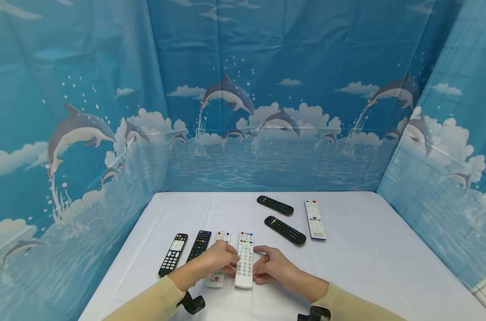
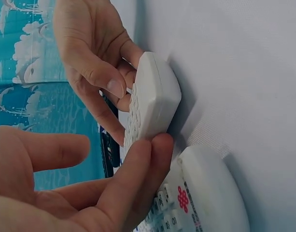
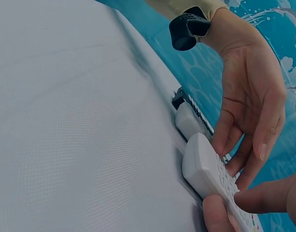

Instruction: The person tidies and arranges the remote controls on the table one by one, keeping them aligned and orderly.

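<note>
A white remote control [image 1: 244,261] lies lengthwise on the table between both hands, its colored buttons at the far end. My left hand [image 1: 218,256] touches its left side with the fingertips; in the left wrist view the thumb [image 2: 65,151] stands off it. At the opposite edge is my right hand [image 1: 276,267], fingers bent loosely against the side. Partly under my left hand lies a second white remote [image 1: 215,280] with a red logo. A black remote [image 1: 200,243] is beside that one, its lower part hidden by the hand.
Farther left rests a black remote with white keys [image 1: 172,256]. Two black remotes [image 1: 276,205] [image 1: 285,230] lie slanted behind my right hand, and another white remote [image 1: 315,220] is to their right. A dolphin-print curtain [image 1: 267,165] borders the white-covered table [image 1: 371,249].
</note>
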`<state>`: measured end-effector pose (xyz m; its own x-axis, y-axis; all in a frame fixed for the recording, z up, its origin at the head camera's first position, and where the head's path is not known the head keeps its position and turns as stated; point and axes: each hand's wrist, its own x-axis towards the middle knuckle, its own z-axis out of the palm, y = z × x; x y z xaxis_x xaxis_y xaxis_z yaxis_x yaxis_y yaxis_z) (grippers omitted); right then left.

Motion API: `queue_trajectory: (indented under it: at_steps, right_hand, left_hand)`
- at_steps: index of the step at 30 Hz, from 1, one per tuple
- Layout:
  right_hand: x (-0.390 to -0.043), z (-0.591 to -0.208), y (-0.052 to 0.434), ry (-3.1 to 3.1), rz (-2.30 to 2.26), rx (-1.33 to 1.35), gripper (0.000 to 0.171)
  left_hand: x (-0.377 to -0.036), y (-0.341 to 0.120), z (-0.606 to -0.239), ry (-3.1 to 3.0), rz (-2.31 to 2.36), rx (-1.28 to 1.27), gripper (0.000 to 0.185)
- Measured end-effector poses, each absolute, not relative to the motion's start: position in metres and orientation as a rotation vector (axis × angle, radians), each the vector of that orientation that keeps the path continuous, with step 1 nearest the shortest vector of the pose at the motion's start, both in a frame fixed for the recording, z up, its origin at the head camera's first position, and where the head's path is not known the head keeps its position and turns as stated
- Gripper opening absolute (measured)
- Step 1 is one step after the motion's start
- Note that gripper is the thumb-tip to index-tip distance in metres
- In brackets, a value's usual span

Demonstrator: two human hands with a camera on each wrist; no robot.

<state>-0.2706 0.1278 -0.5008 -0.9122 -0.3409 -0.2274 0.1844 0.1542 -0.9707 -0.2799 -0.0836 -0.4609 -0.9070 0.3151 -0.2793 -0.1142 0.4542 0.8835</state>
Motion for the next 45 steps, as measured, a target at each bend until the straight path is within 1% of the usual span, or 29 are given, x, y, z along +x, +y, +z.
queue_trajectory:
  at_steps: [4,9,12,22,28,32,35,40,45]
  right_hand:
    - [-0.27,-0.504,0.128,2.026,-1.818,-0.144,0.077]
    - [-0.267,-0.504,0.128,2.012,-1.833,-0.128,0.076]
    - [-0.267,-0.503,0.128,2.009,-1.834,-0.126,0.076]
    - [-0.266,-0.503,0.129,1.985,-1.84,-0.121,0.076]
    - [-0.266,-0.495,0.136,1.978,-1.795,-0.135,0.075]
    - [-0.27,-0.486,0.146,2.038,-1.765,-0.161,0.067]
    - [-0.274,-0.477,0.155,2.101,-1.766,-0.156,0.055]
    - [-0.285,-0.466,0.17,2.257,-1.793,-0.15,0.038]
    - [-0.3,-0.46,0.188,2.444,-1.812,-0.113,0.029]
  left_hand:
    - [-0.278,-0.082,-0.461,2.368,1.359,0.199,0.034]
    - [-0.277,-0.082,-0.46,2.397,1.325,0.239,0.029]
    - [-0.277,-0.082,-0.459,2.394,1.328,0.245,0.029]
    - [-0.276,-0.084,-0.456,2.385,1.332,0.255,0.033]
    - [-0.276,-0.087,-0.446,2.394,1.374,0.306,0.036]
    - [-0.28,-0.081,-0.435,2.358,1.491,0.307,0.037]
    - [-0.285,-0.069,-0.431,2.31,1.605,0.292,0.036]
    - [-0.29,-0.043,-0.436,2.115,1.899,0.197,0.029]
    - [-0.293,-0.017,-0.442,1.866,2.18,0.07,0.027]
